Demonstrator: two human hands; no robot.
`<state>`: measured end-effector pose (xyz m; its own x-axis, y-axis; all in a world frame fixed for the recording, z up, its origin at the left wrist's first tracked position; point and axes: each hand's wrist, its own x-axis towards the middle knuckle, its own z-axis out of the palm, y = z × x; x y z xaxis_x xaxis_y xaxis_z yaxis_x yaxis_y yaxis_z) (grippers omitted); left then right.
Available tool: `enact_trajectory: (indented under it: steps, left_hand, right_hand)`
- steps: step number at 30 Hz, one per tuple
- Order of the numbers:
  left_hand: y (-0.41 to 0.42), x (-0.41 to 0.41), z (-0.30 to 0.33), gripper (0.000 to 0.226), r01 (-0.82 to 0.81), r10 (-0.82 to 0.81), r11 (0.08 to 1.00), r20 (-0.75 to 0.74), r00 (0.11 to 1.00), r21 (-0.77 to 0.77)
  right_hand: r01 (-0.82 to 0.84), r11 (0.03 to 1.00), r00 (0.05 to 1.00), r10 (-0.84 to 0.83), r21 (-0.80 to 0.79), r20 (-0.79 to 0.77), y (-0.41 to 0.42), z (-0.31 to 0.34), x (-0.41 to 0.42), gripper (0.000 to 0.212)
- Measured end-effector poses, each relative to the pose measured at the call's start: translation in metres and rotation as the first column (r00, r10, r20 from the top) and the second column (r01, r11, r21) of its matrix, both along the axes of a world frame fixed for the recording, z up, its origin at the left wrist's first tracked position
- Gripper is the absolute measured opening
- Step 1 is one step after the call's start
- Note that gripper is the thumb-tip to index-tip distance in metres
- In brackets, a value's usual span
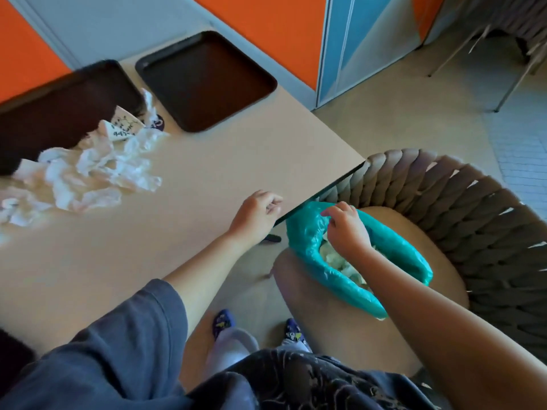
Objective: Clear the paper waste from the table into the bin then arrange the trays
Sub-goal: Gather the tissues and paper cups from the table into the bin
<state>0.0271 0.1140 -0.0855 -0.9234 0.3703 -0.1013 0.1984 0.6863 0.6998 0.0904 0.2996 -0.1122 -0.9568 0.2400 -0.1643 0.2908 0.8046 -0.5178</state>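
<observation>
Orange and pale blue wall panels back a smooth beige laminate table (pixel 207 161), where two dark brown rounded-corner plastic trays (pixel 207 81) (pixel 59 110) sit at the far side beside a heap of crumpled white paper napkins (pixel 97 170) and a printed paper cup (pixel 124 128). Near the table's corner, the left hand (pixel 257 214) rests in a loose fist, fingers curled with nothing visibly in them. Beside it, the right hand (pixel 349 229) pinches the glossy rim of a teal plastic-lined bin (pixel 396 247), already holding white paper, on a beige cushioned woven-rope chair (pixel 473 220).
</observation>
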Motion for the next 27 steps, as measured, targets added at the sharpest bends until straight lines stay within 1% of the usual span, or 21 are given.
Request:
enact_trajectory:
  steps: [4,9,12,15,19,21,24,27]
  left_hand:
    - [-0.049,-0.013,0.003,0.020,-0.121,0.120,0.993,-0.087,0.989,-0.007]
    - [-0.120,-0.025,0.001,0.021,-0.235,0.212,0.966,-0.188,0.959,-0.107]
    - [-0.159,-0.034,0.001,0.020,-0.302,0.272,0.945,-0.215,0.938,-0.121]
    - [-0.196,-0.040,0.005,0.022,-0.401,0.367,0.905,-0.214,0.905,-0.142]
    - [-0.251,-0.050,0.006,0.025,-0.515,0.479,0.829,-0.199,0.855,-0.217]
    - [-0.277,-0.056,0.006,0.029,-0.566,0.532,0.792,-0.195,0.824,-0.231]
    - [-0.312,-0.061,0.004,0.036,-0.601,0.578,0.771,-0.162,0.799,-0.210]
    - [-0.341,-0.067,-0.003,0.042,-0.559,0.545,0.792,-0.129,0.828,-0.245]
  right_hand:
    - [-0.092,0.995,0.992,0.089,-0.027,-0.085,-0.037,0.010,-0.030,0.038]
    - [-0.206,0.975,0.968,0.191,-0.080,-0.162,-0.101,0.013,-0.069,0.036]
    - [-0.242,0.963,0.960,0.219,-0.121,-0.176,-0.140,0.016,-0.089,0.038]
    - [-0.283,0.947,0.945,0.248,-0.155,-0.212,-0.178,0.018,-0.107,0.039]
    - [-0.368,0.920,0.920,0.339,-0.134,-0.198,-0.231,0.016,-0.126,0.039]
    - [-0.412,0.903,0.902,0.386,-0.120,-0.193,-0.256,0.016,-0.136,0.040]
    - [-0.469,0.879,0.875,0.451,-0.079,-0.178,-0.291,0.016,-0.147,0.043]
    - [-0.530,0.847,0.841,0.518,-0.046,-0.155,-0.325,0.017,-0.158,0.045]
